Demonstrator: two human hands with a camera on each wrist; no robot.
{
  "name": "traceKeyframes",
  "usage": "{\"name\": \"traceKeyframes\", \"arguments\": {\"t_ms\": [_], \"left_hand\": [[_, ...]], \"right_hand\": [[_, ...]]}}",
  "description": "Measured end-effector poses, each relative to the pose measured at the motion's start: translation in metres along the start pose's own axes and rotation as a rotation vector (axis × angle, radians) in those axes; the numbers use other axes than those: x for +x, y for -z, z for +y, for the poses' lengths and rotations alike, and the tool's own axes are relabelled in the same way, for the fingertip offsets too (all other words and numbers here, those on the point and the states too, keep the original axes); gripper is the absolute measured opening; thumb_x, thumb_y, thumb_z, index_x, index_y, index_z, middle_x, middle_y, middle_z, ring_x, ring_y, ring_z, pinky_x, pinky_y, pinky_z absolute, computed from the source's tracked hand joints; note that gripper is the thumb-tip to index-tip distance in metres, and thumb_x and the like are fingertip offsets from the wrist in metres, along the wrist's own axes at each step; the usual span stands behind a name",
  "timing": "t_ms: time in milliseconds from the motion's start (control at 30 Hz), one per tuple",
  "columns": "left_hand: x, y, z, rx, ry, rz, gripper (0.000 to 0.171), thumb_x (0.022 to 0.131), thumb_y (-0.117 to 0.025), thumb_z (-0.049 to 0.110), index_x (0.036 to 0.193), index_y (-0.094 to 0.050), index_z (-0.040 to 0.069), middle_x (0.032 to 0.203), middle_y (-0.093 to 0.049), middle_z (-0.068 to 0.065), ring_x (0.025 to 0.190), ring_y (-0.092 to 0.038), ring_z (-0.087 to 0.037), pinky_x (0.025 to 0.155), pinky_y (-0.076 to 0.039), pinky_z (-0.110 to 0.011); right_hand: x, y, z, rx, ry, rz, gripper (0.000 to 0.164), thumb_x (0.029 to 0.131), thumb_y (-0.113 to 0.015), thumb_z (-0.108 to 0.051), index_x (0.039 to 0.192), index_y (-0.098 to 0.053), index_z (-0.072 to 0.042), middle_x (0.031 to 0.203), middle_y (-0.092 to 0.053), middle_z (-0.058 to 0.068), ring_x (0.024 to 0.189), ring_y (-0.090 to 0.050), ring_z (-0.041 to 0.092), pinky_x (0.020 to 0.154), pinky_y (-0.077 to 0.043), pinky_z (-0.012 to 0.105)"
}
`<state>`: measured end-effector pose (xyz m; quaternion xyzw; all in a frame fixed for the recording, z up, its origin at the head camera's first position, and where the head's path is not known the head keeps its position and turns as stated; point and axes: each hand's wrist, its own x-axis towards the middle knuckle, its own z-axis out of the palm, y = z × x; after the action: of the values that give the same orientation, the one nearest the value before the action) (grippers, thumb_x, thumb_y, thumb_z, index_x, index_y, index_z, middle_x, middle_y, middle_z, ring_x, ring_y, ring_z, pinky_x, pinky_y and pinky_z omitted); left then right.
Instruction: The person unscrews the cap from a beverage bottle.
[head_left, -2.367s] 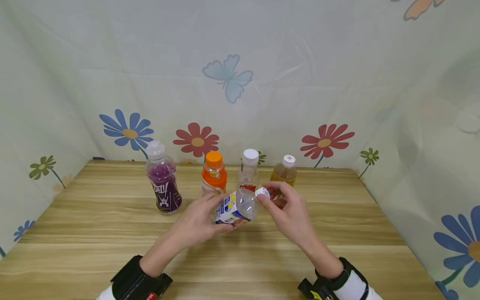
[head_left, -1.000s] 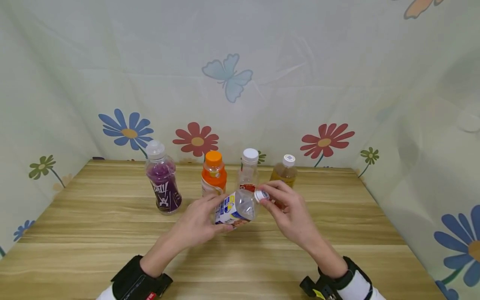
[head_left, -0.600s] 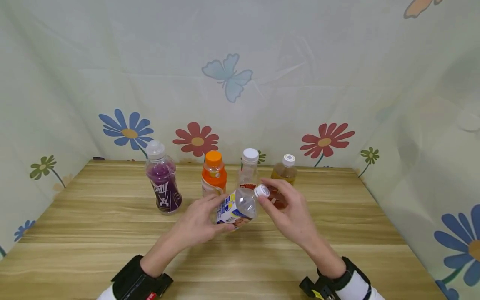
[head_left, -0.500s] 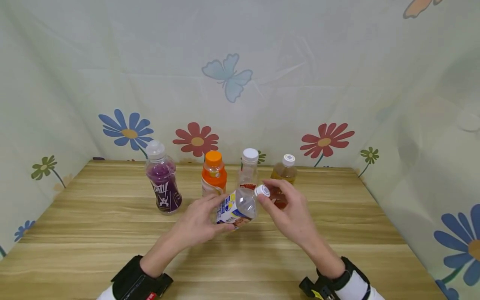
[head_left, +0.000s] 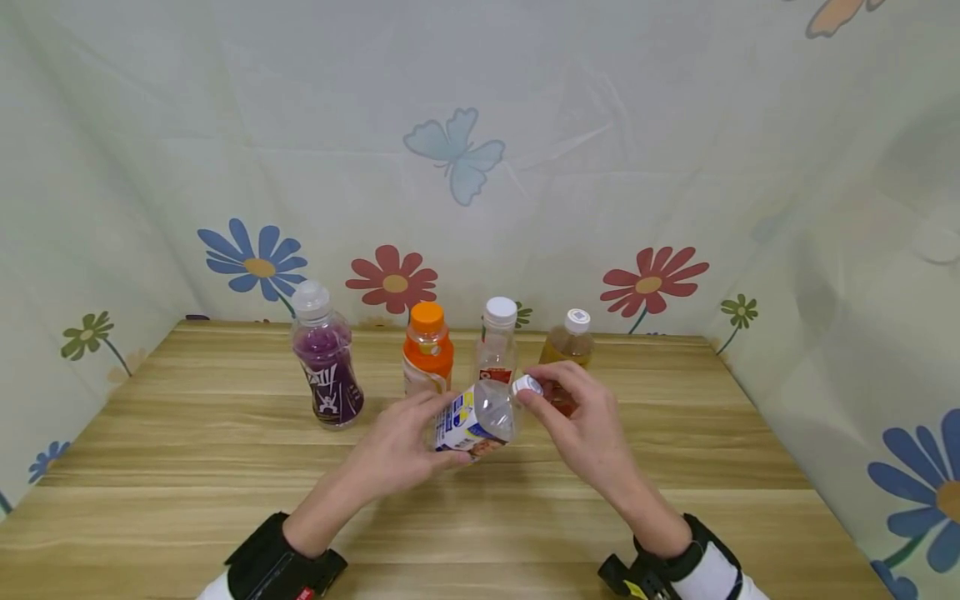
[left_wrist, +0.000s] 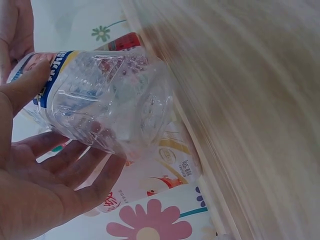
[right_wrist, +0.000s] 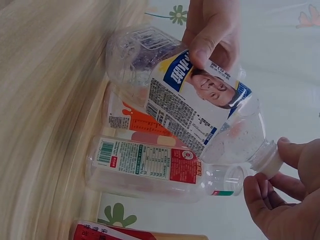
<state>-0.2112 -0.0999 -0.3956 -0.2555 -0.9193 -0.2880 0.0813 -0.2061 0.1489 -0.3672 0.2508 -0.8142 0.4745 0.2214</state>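
Note:
My left hand (head_left: 401, 442) grips a clear plastic bottle (right_wrist: 230, 135) round its labelled middle and holds it tilted, off the table. Its label is white, blue and yellow with a printed face, and no liquid shows inside the bottle. At the neck, the white cap (head_left: 527, 385) is pinched between the thumb and fingertips of my right hand (head_left: 588, 425). In the right wrist view the cap (right_wrist: 271, 166) sits at the bottle's mouth; how firmly it is seated I cannot tell. The left wrist view shows the bottle's clear base (left_wrist: 150, 105) with fingers spread beneath it.
Behind the hands several bottles stand upright on the wooden table (head_left: 225, 500): a purple one (head_left: 330, 367), an orange-capped one (head_left: 427, 342), a clear white-capped one (head_left: 498, 342) and an amber one (head_left: 567, 346). A flowered curtain (head_left: 300, 150) hangs behind.
My right fingers have shifted around the cap, and the cap's angle has changed. The bottle has moved very slightly to the right in my left hand. The standing bottles have stayed put.

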Motion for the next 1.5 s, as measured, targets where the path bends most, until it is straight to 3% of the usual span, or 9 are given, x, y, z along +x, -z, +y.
{"name": "traceKeyframes", "arguments": {"t_ms": [267, 767, 1033, 1333, 1500], "left_hand": [[0.0, -0.001, -0.002, -0.007, -0.004, 0.008, 0.08, 0.074, -0.085, 0.043, 0.139, -0.055, 0.007, 0.131, -0.057, -0.006, 0.111, -0.059, -0.021, 0.094, -0.043, -0.035], [-0.001, 0.0, -0.001, -0.044, 0.002, -0.022, 0.079, 0.077, -0.083, 0.043, 0.14, -0.053, 0.006, 0.131, -0.058, -0.004, 0.115, -0.058, -0.022, 0.096, -0.042, -0.037], [-0.001, 0.0, -0.002, -0.058, 0.006, -0.031, 0.079, 0.078, -0.082, 0.043, 0.142, -0.051, 0.006, 0.133, -0.057, -0.004, 0.117, -0.056, -0.023, 0.098, -0.041, -0.038], [-0.001, 0.0, -0.001, -0.063, 0.011, -0.038, 0.079, 0.079, -0.081, 0.045, 0.142, -0.051, 0.008, 0.133, -0.056, -0.004, 0.118, -0.056, -0.023, 0.098, -0.041, -0.038], [-0.001, 0.0, -0.001, -0.069, 0.003, -0.039, 0.079, 0.079, -0.081, 0.044, 0.142, -0.051, 0.008, 0.133, -0.056, -0.004, 0.118, -0.056, -0.022, 0.098, -0.041, -0.037]], "right_hand": [[0.001, 0.002, -0.004, -0.002, -0.032, -0.044, 0.023, 0.09, -0.072, -0.011, 0.113, -0.07, -0.011, 0.103, -0.059, -0.008, 0.082, -0.056, 0.014, 0.062, -0.052, 0.025], [0.002, 0.005, -0.008, 0.055, 0.004, -0.103, 0.028, 0.092, -0.067, -0.002, 0.12, -0.067, -0.005, 0.117, -0.059, -0.005, 0.09, -0.063, 0.015, 0.065, -0.054, 0.03], [0.002, 0.004, -0.009, 0.089, 0.041, -0.108, 0.031, 0.093, -0.064, 0.002, 0.122, -0.066, -0.008, 0.121, -0.058, -0.003, 0.087, -0.062, 0.016, 0.062, -0.054, 0.027], [0.003, 0.004, -0.013, 0.067, 0.074, -0.08, 0.04, 0.086, -0.069, 0.011, 0.123, -0.062, 0.0, 0.119, -0.058, 0.011, 0.081, -0.063, 0.021, 0.061, -0.054, 0.027], [0.002, 0.004, -0.011, 0.038, 0.037, -0.061, 0.034, 0.09, -0.07, 0.0, 0.123, -0.063, -0.006, 0.111, -0.059, -0.001, 0.082, -0.061, 0.017, 0.062, -0.053, 0.027]]}}
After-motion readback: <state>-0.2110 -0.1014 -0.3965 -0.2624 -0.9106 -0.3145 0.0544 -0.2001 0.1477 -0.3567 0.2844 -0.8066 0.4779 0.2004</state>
